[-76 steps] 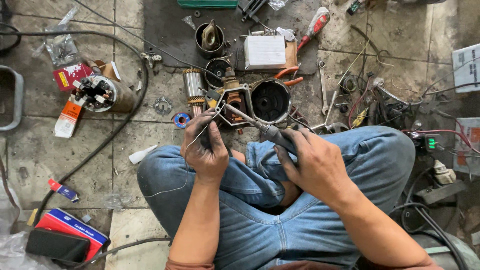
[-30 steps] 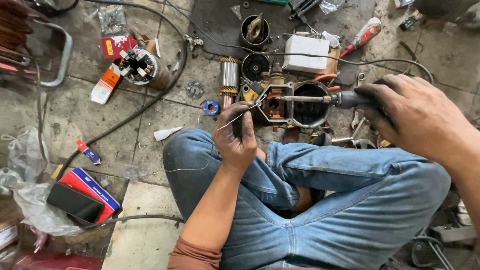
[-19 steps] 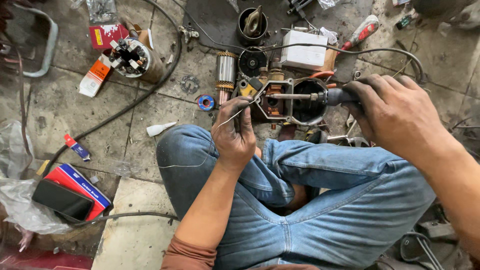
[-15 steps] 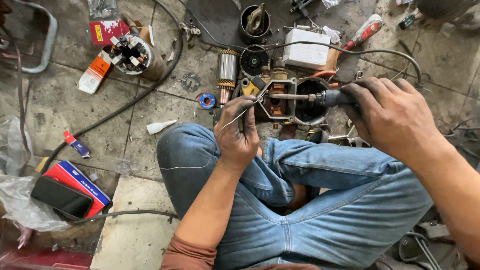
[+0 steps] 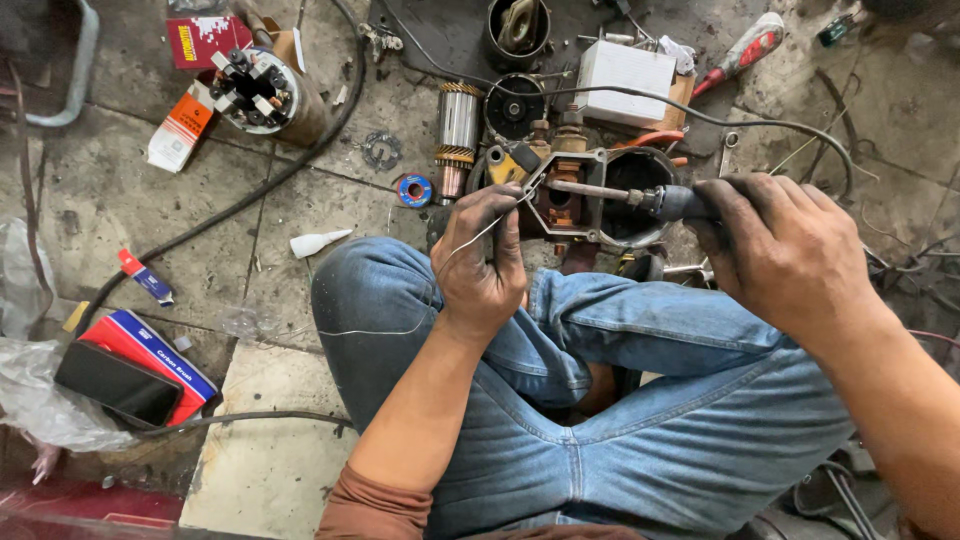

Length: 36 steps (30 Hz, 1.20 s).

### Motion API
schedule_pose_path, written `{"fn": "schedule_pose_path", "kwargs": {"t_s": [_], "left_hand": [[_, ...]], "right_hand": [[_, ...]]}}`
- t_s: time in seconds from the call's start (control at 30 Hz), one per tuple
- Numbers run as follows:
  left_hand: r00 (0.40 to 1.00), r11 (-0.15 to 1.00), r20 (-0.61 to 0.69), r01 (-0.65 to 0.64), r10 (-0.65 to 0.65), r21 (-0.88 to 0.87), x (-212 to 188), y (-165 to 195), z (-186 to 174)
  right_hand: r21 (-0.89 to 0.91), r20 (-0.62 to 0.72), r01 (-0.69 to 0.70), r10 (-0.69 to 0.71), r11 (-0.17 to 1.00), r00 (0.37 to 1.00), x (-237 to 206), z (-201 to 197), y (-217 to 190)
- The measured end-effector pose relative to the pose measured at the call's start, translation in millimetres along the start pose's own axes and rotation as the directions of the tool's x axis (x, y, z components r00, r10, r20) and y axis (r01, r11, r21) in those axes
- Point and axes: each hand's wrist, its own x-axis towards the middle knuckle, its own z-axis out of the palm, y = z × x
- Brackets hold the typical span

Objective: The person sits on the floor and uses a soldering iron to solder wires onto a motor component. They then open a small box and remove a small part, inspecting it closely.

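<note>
Head view, only view available: the right hand [image 5: 790, 250], right of centre, is closed round the dark handle of a soldering iron [image 5: 640, 196]; its metal shaft points left across the open motor housing [image 5: 600, 195] in the upper centre; compared with half a second back the tip sits slightly further left, close over the copper terminals inside the housing, so the iron looks brought to the joint rather than held off; the left hand [image 5: 480, 265], centre of frame, is pinched shut on a thin solder wire [image 5: 478, 235], whose free end now reaches up toward the same spot; whether wire and tip actually touch I cannot tell; judgement: both tools converging on one terminal, joint about to be fed; housing rests on the floor just beyond the knees in blue jeans [image 5: 640, 380]; loose armature [image 5: 457, 125] stands just left of it; small blue tape roll [image 5: 414, 189] nearby, untouched; camera has shifted little.
</note>
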Motion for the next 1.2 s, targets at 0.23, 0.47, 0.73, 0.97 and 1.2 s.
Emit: {"fn": "schedule_pose_path", "kwargs": {"t_s": [0.23,0.47,0.73,0.97,1.2], "left_hand": [[0.997,0.996,-0.056,0.052,-0.057,-0.078,-6,-1,0],[0.982,0.897,-0.106,0.099,-0.159,-0.43,-14,-5,-1],[0.93,0.85,-0.184,0.195,-0.319,-0.49,-5,-29,-5],[0.781,0.783,0.1,0.621,-0.616,-0.032,4,-20,-9],[0.956,0.964,0.286,-0.016,-0.063,0.266,8,-20,-5]], "right_hand": [[-0.062,0.022,0.003,-0.002,0.998,1.0,7,-10,-7],[-0.013,0.025,-0.012,0.013,1.0,1.0,0,-4,-4],[0.092,0.056,-0.074,0.069,0.993,0.996,-5,1,-4],[0.094,0.075,-0.099,0.092,0.991,0.993,-3,0,-7],[0.058,0.07,-0.055,0.051,0.997,0.996,1,-3,-1]]}}
